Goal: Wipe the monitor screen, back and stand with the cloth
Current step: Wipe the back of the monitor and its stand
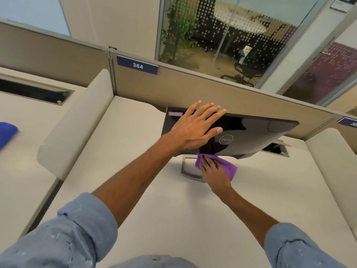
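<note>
A black monitor (251,132) stands on the white desk with its glossy back, bearing a round logo, turned toward me. My left hand (195,126) lies flat on that back near its upper left, fingers spread, holding nothing. Below the panel, my right hand (214,171) presses a purple cloth (227,165) onto the grey stand (188,171), right where the neck meets the base. The cloth and hand cover most of the base's right side. The screen side faces away and is hidden.
A tan partition (193,86) with a blue label reading 384 runs close behind the monitor. Rounded white dividers (77,122) flank the desk (173,209). A cable slot (276,147) opens behind the monitor at right. A blue object (6,130) lies on the neighbouring desk at left.
</note>
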